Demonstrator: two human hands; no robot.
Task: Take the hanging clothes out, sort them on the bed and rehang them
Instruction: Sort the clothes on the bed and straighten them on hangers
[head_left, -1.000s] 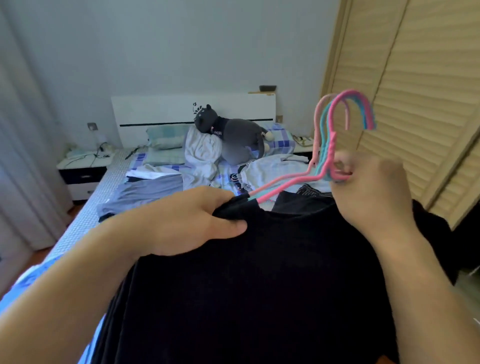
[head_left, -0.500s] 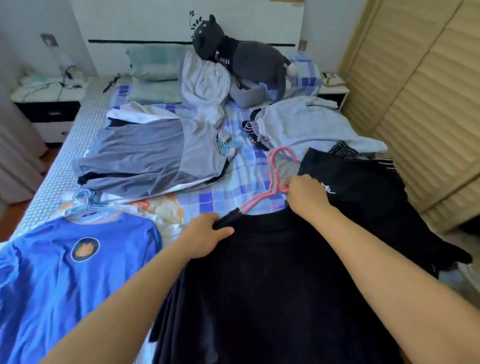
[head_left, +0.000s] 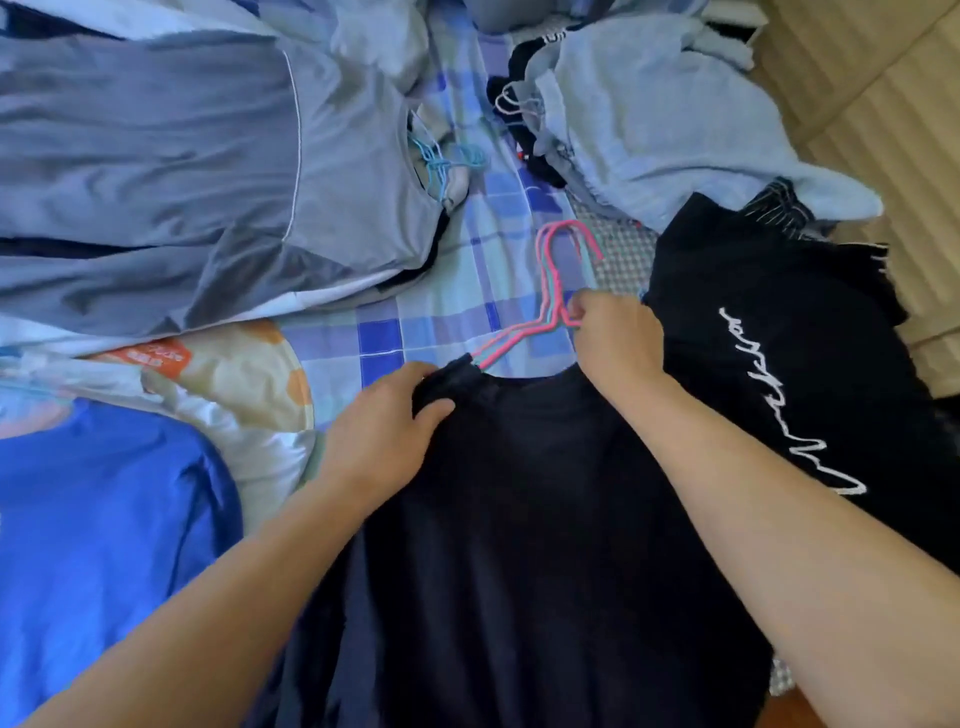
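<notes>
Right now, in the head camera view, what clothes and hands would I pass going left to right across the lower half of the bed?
Blue shirt → left hand → dark shirt → right hand → black garment with white script.

Person, head-camera view: two bare forearms, no sleeves visible. Left hand (head_left: 384, 431) and right hand (head_left: 615, 335): no rings, watch, bracelets or gloves showing.
</notes>
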